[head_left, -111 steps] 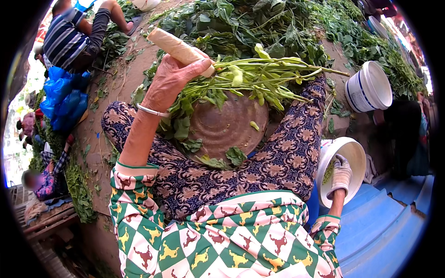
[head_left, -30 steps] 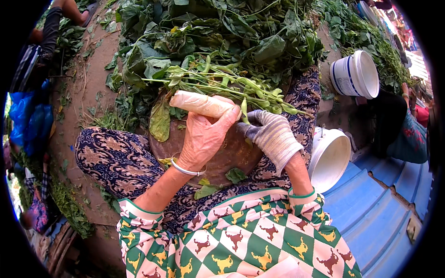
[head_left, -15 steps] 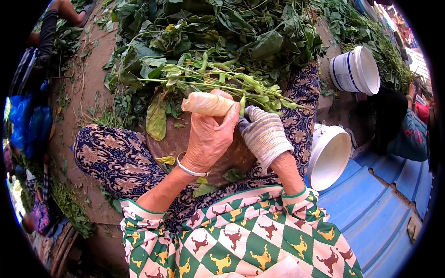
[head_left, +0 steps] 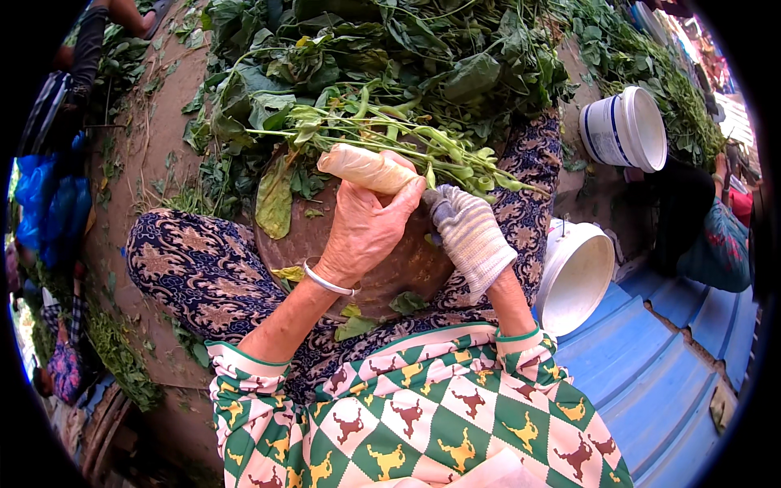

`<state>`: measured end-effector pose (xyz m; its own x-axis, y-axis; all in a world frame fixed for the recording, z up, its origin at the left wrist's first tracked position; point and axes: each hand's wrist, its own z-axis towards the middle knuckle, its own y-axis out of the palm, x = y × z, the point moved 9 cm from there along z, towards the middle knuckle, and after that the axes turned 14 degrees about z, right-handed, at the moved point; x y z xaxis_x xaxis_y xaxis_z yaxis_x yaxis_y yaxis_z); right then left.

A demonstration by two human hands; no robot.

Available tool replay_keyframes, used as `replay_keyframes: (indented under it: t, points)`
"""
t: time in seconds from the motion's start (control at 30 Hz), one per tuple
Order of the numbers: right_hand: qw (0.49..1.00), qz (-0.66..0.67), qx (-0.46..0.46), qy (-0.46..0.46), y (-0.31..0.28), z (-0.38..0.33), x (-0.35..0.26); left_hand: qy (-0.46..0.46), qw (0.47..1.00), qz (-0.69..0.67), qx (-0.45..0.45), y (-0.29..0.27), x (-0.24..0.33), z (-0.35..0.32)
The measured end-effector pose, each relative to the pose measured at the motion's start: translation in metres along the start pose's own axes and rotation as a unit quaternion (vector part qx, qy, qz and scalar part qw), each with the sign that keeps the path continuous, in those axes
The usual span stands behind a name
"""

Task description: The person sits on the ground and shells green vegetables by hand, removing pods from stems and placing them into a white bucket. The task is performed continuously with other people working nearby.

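Note:
My left hand (head_left: 370, 232) is bare, with a silver bangle at the wrist. A cream, tube-like wrapping (head_left: 362, 167) lies along its index finger. Thumb and fingers come together at a small green pod (head_left: 431, 176). My right hand (head_left: 473, 236), in a striped knit glove with dark fingertips, is closed against the same spot; what lies inside its curled fingers is hidden. Just beyond both hands, cut stems with green pods (head_left: 455, 154) stretch across the edge of a round brown board or pan (head_left: 390, 281) between my legs.
A large heap of leafy stems (head_left: 382, 49) rises in front. On the right, two white buckets (head_left: 578, 276) lie tipped, near blue corrugated sheeting (head_left: 643, 358). Blue plastic bags (head_left: 57, 207) are at the left, beside another person's leg (head_left: 89, 49). Another seated person (head_left: 716, 244) is at far right.
My gloved right hand has shifted slightly down and right, widening the gap between the hands. Less of the pod shows between them. My left hand stays nearly in place.

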<state>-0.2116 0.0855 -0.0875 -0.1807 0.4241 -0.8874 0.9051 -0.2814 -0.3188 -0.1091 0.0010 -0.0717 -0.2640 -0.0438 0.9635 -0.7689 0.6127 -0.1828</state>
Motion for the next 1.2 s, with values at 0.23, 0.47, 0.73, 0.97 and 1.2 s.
replay_keyframes:
  t: [0.23, 0.47, 0.73, 0.97, 1.2]
  points:
    - [0.885, 0.430, -0.053, 0.170, 0.007, -0.014, 0.022, -0.033, 0.993, -0.104, -0.051, 0.000, 0.000, 0.004]
    - [0.993, 0.036, -0.074, 0.080, -0.005, 0.003, -0.002, -0.006, 0.999, 0.012, -0.046, -0.003, 0.015, 0.000]
    - [0.962, 0.241, 0.027, 0.124, 0.001, -0.001, 0.016, 0.005, 0.999, 0.031, -0.020, -0.003, 0.019, -0.004]
    - [0.929, 0.341, -0.008, 0.141, 0.002, -0.006, 0.030, 0.005, 0.999, -0.003, -0.049, -0.003, 0.020, -0.006]
    - [0.948, 0.291, 0.005, 0.130, 0.001, -0.009, 0.016, 0.039, 0.995, 0.068, -0.069, 0.002, 0.031, -0.013]
